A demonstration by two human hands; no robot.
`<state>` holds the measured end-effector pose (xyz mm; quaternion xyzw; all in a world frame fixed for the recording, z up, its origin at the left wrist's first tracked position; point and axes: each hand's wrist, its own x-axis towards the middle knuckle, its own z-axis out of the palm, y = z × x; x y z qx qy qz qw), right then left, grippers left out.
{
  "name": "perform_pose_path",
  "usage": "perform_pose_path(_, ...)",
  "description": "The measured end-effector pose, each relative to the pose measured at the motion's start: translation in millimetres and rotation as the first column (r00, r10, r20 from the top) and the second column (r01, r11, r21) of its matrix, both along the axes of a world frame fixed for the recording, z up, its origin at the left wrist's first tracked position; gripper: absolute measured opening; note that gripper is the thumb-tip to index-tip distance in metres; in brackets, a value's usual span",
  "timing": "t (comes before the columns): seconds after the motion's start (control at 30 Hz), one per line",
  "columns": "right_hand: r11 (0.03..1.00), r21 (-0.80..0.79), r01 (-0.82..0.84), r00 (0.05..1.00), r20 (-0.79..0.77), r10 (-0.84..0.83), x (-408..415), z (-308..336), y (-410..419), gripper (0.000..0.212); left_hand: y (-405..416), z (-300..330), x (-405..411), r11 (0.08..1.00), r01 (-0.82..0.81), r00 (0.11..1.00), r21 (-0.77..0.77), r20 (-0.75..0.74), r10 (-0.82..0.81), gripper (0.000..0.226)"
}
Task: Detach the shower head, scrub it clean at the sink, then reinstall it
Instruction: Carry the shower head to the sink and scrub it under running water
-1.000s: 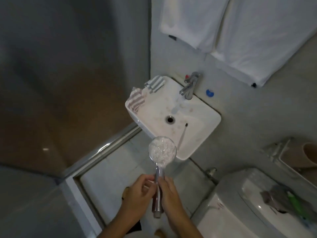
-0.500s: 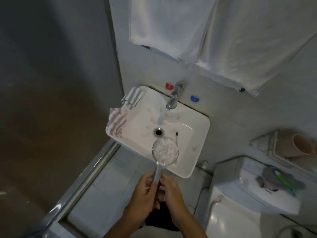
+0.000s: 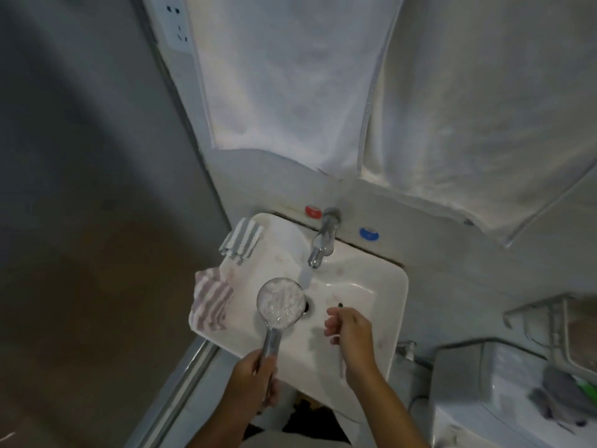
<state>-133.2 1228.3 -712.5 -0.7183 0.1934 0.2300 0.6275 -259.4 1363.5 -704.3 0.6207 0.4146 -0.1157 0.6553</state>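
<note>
My left hand (image 3: 255, 379) has its grip closed around the chrome handle of the round silver shower head (image 3: 281, 302). I hold it over the white rectangular ceramic sink (image 3: 384, 321), face up, and the face is covered with white foam. The head is just left of the drain and close beside the thin stream of water that falls from the chrome faucet (image 3: 323, 242).

My right hand (image 3: 350, 331) is over the basin, to the right of the shower head and apart from it. Its fingers are curled around a thin toothbrush-like brush (image 3: 340, 360); a dark tip shows above the fingers and the pale handle comes out below the palm.

On the left rim of the sink lie two striped cloths, a grey-and-white cloth (image 3: 242, 240) at the back corner and a purple-and-white cloth (image 3: 211, 300) hanging over the front-left edge. On the wall behind the faucet I see a red knob (image 3: 312, 211) and a blue knob (image 3: 369, 234). Two big white towels (image 3: 290, 76) hang above. At the right is a white toilet tank (image 3: 484, 402).
</note>
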Motion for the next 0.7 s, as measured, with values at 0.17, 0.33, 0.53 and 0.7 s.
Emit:
perform_pose_path(0.17,0.992,0.078,-0.095,0.995,-0.013,0.096,73,20,25,0.042,12,-8,28,1.000,0.002,0.995,-0.002,-0.101,-0.002,0.028)
perform_pose_path(0.33,0.955,0.249,-0.162,0.983,-0.049,0.180,112,33,56,0.047,26,-10,56,0.989,0.141,0.987,0.032,-0.079,-0.138,0.028)
perform_pose_path(0.53,0.959,0.270,-0.083,0.991,-0.078,0.107,124,37,75,0.041,56,-20,75,0.955,0.293,0.949,0.036,-0.134,-0.286,0.030)
perform_pose_path(0.7,0.954,0.298,0.024,0.998,-0.069,-0.003,129,32,89,0.032,76,-24,85,0.926,0.376,0.922,0.034,-0.117,-0.370,0.028)
